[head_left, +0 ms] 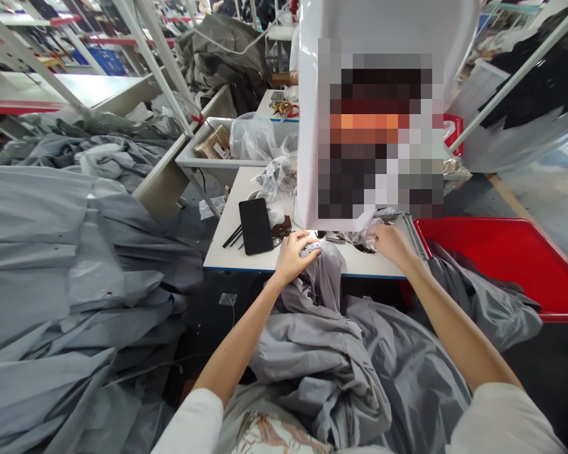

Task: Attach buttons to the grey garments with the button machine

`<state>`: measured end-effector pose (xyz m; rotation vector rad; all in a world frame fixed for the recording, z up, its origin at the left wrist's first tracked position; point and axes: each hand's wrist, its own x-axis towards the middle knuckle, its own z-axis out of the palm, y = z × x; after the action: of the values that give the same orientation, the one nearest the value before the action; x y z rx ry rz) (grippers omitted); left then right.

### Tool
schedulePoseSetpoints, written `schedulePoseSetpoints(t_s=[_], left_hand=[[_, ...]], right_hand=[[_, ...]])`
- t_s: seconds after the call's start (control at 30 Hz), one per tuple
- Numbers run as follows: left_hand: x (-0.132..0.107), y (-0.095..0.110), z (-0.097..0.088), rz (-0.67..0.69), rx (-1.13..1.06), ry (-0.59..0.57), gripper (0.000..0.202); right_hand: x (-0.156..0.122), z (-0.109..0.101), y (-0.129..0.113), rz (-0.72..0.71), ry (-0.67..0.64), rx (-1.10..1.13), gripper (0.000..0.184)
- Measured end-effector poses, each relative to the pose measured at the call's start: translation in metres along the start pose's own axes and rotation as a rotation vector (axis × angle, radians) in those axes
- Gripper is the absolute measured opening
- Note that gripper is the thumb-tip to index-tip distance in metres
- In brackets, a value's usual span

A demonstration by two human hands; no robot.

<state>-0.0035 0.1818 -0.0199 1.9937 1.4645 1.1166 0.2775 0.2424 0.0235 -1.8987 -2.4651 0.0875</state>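
Observation:
My left hand (294, 257) lies at the front of the white machine (310, 126), its fingers and thumb curled on the raised end of a grey cloth (329, 261). The rest of that cloth hangs off the table edge and bunches over my lap. Farther right, my right hand (394, 244) reaches to a clear plastic bag (370, 232) by the machine's base. Its fingers are drawn together there, and their tips are partly hidden. Small dark metal pieces lie around the bag, too small to name.
A black phone-like slab (256, 227) lies on the white table (222, 249), left of my left hand. Big grey cloth piles (76, 265) fill the left side. To the right stands a red tray (497, 265). Behind are a grey trough (194, 154) and scissors (284, 110).

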Motion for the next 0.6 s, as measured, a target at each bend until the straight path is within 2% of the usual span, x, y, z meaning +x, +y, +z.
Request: schedulePoseSetpoints(t_s=[0.1, 0.23, 0.43, 0.6], left_hand=[[0.000, -0.001, 0.001, -0.001, 0.013, 0.000, 0.022], [-0.001, -0.001, 0.001, -0.002, 0.015, 0.002, 0.022], [0.000, 0.000, 0.001, -0.003, 0.017, 0.000, 0.022], [-0.001, -0.001, 0.001, 0.000, 0.027, 0.000, 0.023]], right_hand=[[-0.002, 0.003, 0.004, -0.013, 0.037, 0.053, 0.023], [-0.005, 0.004, 0.005, 0.045, 0.102, 0.187, 0.022], [-0.009, 0.004, 0.009, 0.133, 0.165, 0.618, 0.017], [-0.009, 0.008, 0.014, 0.242, 0.167, 0.940, 0.029]])
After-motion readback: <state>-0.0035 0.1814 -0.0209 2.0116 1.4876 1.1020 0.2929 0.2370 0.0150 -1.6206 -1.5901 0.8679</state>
